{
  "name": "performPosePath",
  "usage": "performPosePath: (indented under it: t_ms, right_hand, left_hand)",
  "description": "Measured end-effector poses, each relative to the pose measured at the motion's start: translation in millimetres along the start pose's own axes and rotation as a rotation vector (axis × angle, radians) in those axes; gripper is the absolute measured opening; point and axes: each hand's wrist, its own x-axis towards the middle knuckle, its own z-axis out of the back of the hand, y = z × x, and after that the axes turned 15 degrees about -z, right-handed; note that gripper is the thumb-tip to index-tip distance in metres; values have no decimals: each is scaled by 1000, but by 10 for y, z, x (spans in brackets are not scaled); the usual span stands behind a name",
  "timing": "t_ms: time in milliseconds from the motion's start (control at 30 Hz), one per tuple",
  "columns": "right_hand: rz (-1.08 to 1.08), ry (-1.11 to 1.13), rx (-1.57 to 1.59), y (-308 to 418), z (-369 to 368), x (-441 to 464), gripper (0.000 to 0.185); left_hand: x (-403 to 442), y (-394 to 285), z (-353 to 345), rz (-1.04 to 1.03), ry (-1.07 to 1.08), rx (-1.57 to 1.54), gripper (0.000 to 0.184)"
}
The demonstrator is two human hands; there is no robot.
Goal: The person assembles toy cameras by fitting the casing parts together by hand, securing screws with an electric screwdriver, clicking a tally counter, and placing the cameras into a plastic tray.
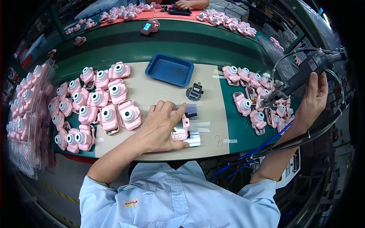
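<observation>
My left hand [162,127] is closed over a pink camera body [183,131] near the front middle of the table, its thumb at the lower edge. The body lies beside a strip of clear, shiny material [194,139]. Out to the right, my right hand [316,93] is raised, with its fingers around the lower side of a black handheld tool [304,74] hung on a bracket. Behind the held body stands a small black device on a round base [194,92]. Part of the held body is hidden under my left fingers.
Pink cameras [99,97] crowd the left side, and more [257,117] lie at the right. A blue tray [169,70] sits at the back. Stacked clear trays [26,110] rise at far left. Cables and blue hoses [262,147] run at right. Another person's hand [183,4] is across the belt.
</observation>
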Motion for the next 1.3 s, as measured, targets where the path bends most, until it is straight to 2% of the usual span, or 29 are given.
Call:
performPosePath:
  t_ms: [133,300,333,467,667,800,1300]
  right_hand:
    - [132,-36,-110,-72,-186,14,48]
    - [98,-39,-90,-47,-491,-58,46]
    - [94,-27,-87,-34,-563,-67,46]
    - [4,268,105,115,-833,-68,46]
    - [-7,248,316,404,-1247,-487,43]
    - [-52,421,417,459,-1353,-808,36]
    - [-53,477,340,394,-1562,-1142,29]
  left_hand:
    - [-86,136,-25,-16,-51,-170,86]
    - [-138,239,-127,-47,-102,-213,89]
    - [-150,248,-140,-33,-104,-214,89]
    - [-158,260,-193,-36,-135,-242,89]
    - [-166,273,-260,-28,-172,-265,87]
    - [-168,297,-291,-52,-198,-276,86]
    - [-158,304,-328,-80,-280,-282,82]
